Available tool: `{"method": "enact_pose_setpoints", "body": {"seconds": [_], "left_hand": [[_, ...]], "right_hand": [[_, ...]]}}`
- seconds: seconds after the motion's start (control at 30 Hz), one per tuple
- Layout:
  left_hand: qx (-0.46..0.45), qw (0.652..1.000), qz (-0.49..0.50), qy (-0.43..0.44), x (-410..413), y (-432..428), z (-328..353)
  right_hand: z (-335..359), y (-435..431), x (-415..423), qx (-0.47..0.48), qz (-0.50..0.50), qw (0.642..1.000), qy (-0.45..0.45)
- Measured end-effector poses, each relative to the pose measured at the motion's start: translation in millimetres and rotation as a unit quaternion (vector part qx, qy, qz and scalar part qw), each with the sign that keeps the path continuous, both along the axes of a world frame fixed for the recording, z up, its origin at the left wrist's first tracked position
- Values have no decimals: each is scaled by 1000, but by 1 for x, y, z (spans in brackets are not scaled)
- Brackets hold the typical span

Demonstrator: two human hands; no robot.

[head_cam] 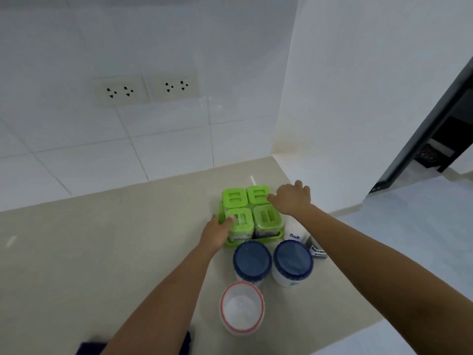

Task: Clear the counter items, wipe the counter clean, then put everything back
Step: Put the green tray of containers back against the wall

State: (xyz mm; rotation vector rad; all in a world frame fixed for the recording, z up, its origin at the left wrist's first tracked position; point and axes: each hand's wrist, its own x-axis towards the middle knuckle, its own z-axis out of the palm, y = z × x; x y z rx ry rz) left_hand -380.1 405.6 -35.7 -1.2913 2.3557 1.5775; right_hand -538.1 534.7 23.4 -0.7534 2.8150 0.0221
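A green spice rack (230, 243) holding several green-lidded jars (234, 197) stands on the beige counter (102, 239) near the right corner. My left hand (217, 231) grips the rack's left side, thumb on the front-left jar. My right hand (291, 198) holds the rack's right side at the back-right jar. In front of the rack stand two blue-lidded tubs (252, 260) (293, 260), and nearer to me a white container with a red-rimmed lid (242, 307). A white salt jar (295, 233) sits right of the rack, partly hidden by my right forearm.
A dark blue cloth (89, 348) lies at the counter's front edge under my left arm. A small black-and-white packet (317, 251) lies by the salt jar. Tiled wall with two double sockets (146, 89) stands behind. The counter ends at the right; white floor lies beyond.
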Motion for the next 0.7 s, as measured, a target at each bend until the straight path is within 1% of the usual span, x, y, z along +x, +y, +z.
{"method": "enact_pose_setpoints", "body": {"seconds": [0.1, 0.23, 0.3, 0.47, 0.57, 0.7], "left_hand": [[15, 1000, 9, -7, 1, -2, -5], [35, 999, 13, -3, 4, -5, -7], [38, 999, 22, 3, 6, -7, -8], [101, 994, 20, 46, 7, -10, -13], [109, 992, 27, 60, 8, -10, -14], [121, 990, 40, 66, 11, -10, -13]], "right_hand": [[-8, -7, -8, -4, -18, 997, -77], [-12, -10, -16, 20, -15, 993, -120], [-10, -12, -21, 31, -9, 987, -156], [3, -21, -26, 32, -8, 950, -310], [17, -27, -26, 56, -3, 942, -331], [18, -31, -30, 47, -15, 938, -344]]}}
